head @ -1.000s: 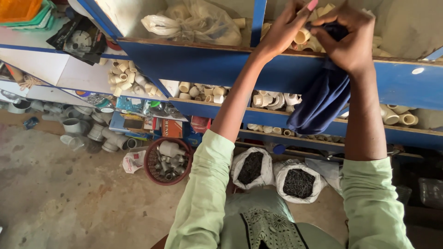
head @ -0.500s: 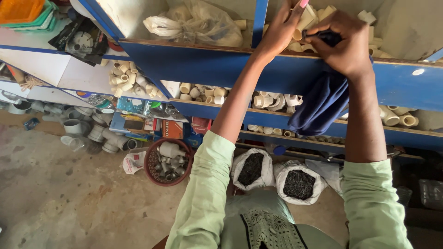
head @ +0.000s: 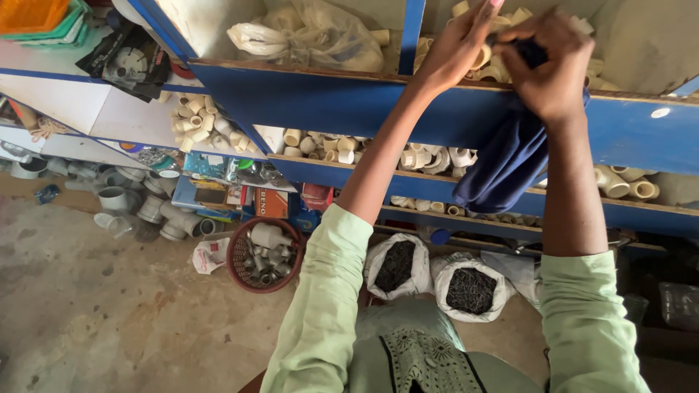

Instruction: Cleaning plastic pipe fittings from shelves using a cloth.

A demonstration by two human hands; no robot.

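Observation:
Both my arms reach up to the top blue shelf. My right hand grips the upper end of a dark blue cloth, which hangs down over the shelf's front edge. My left hand lies beside it among cream plastic pipe fittings piled in that compartment, its fingers stretched over them and touching the cloth's top. Whether the left hand holds a fitting is hidden.
A clear plastic bag lies in the compartment to the left. More cream fittings fill the lower shelves. On the floor stand a red basket of fittings, two white sacks of dark nails and grey pipe elbows.
Both hands have shifted a little up and further into the top compartment with the cloth's end. The cloth still hangs over the shelf edge.

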